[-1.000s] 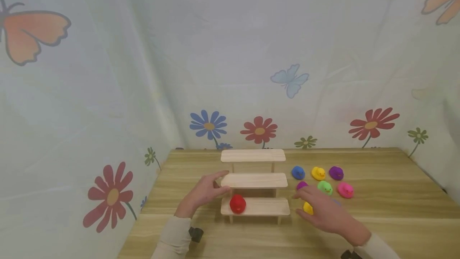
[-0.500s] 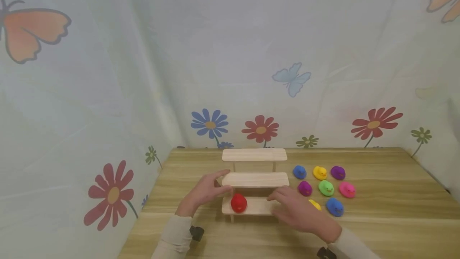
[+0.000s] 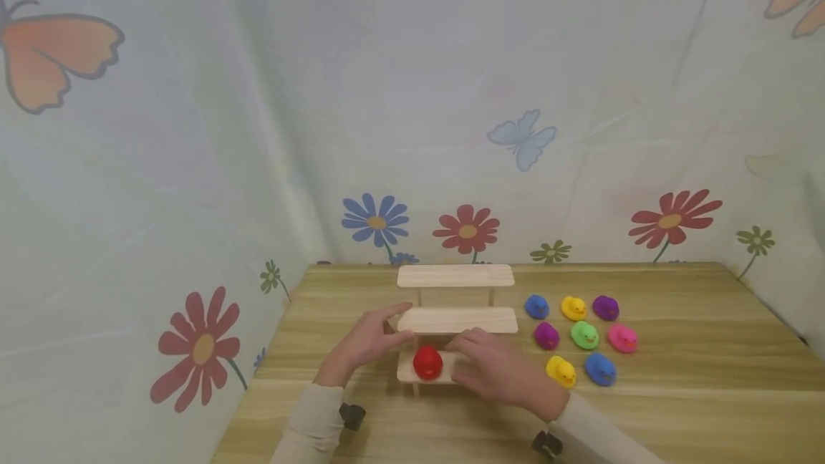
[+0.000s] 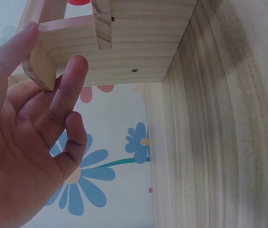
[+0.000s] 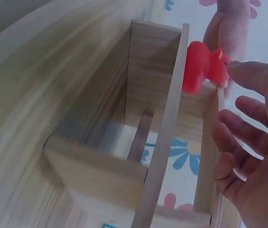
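A three-step wooden shelf [image 3: 457,320] stands on the table, and a red rubber duck [image 3: 428,364] sits at the left of its lowest step. My left hand [image 3: 362,344] holds the left end of the middle step; the left wrist view has the thumb and fingers on either side of the board [image 4: 41,66]. Over the right part of the lowest step is my right hand [image 3: 503,367], its fingers loosely bent just right of the duck. In the right wrist view, the thumb tip [image 5: 238,71] appears by the duck's head [image 5: 218,66]; whether they touch, I cannot tell.
Right of the shelf, several rubber ducks lie on the wood-grain table [image 3: 696,407], among them a green duck [image 3: 584,335], a pink duck [image 3: 622,338] and a yellow duck [image 3: 561,371]. A flower-printed cloth [image 3: 412,92] hangs behind and at the sides.
My right hand has moved left from above the loose ducks to the lowest step beside the red duck, uncovering the front yellow and blue ducks. The left hand keeps its place.
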Available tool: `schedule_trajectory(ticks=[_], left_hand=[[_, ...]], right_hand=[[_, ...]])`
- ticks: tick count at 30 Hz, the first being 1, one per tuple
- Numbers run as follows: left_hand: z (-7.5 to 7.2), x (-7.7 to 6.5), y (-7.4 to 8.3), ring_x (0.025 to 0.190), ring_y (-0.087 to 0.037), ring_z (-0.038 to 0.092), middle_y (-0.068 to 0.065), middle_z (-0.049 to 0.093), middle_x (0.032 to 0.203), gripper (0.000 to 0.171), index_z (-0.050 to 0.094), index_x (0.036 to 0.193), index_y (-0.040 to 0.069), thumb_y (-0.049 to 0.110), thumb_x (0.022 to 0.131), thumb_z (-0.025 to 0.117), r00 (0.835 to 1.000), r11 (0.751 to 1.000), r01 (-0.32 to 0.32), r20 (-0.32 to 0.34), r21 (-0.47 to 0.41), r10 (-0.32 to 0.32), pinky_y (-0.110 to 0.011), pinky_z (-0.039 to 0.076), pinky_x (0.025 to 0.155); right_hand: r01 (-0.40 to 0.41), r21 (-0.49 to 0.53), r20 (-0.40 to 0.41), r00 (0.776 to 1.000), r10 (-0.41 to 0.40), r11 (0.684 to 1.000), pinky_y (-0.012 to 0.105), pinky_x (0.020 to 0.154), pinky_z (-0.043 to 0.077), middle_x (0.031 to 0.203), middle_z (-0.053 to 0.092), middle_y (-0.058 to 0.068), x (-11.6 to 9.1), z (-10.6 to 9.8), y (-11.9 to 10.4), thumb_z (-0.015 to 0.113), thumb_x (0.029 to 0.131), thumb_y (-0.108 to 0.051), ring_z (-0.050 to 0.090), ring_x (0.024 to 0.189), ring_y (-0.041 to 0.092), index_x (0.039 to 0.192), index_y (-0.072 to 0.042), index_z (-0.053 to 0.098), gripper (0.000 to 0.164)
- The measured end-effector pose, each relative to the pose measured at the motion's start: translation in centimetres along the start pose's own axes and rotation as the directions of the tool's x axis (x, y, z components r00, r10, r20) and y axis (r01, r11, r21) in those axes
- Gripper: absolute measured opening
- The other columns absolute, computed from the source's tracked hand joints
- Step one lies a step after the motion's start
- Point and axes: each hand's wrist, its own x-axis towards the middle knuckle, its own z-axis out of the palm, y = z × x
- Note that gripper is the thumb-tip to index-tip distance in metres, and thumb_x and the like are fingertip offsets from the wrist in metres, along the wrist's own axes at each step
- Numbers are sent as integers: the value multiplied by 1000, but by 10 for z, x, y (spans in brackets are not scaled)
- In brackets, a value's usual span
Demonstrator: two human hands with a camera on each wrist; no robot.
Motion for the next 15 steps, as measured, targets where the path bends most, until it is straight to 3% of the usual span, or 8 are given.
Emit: schedule_trajectory(ticks=[9,15], left_hand=[[-1,1,-1,64,-13,56,3,63,81,63,47,138,13,42,86,66,1000,1000,3,15,19,-3,-30,48,54],[-2,1,-2,63,-12,56,2,63,83,62,47,138,16,43,86,65,1000,1000,-1,25,21,1,-29,48,55]], right_hand=[[31,86,-13,999,-30,996,26,84,49,107,61,-8,19,9,-10,70,84,-35,60,95,11,114,-20,61,35],[25,67,-1,1000,-25,997,24,82,49,106,59,-9,24,19,-9,71,83,-34,60,92,9,114,-19,60,37]])
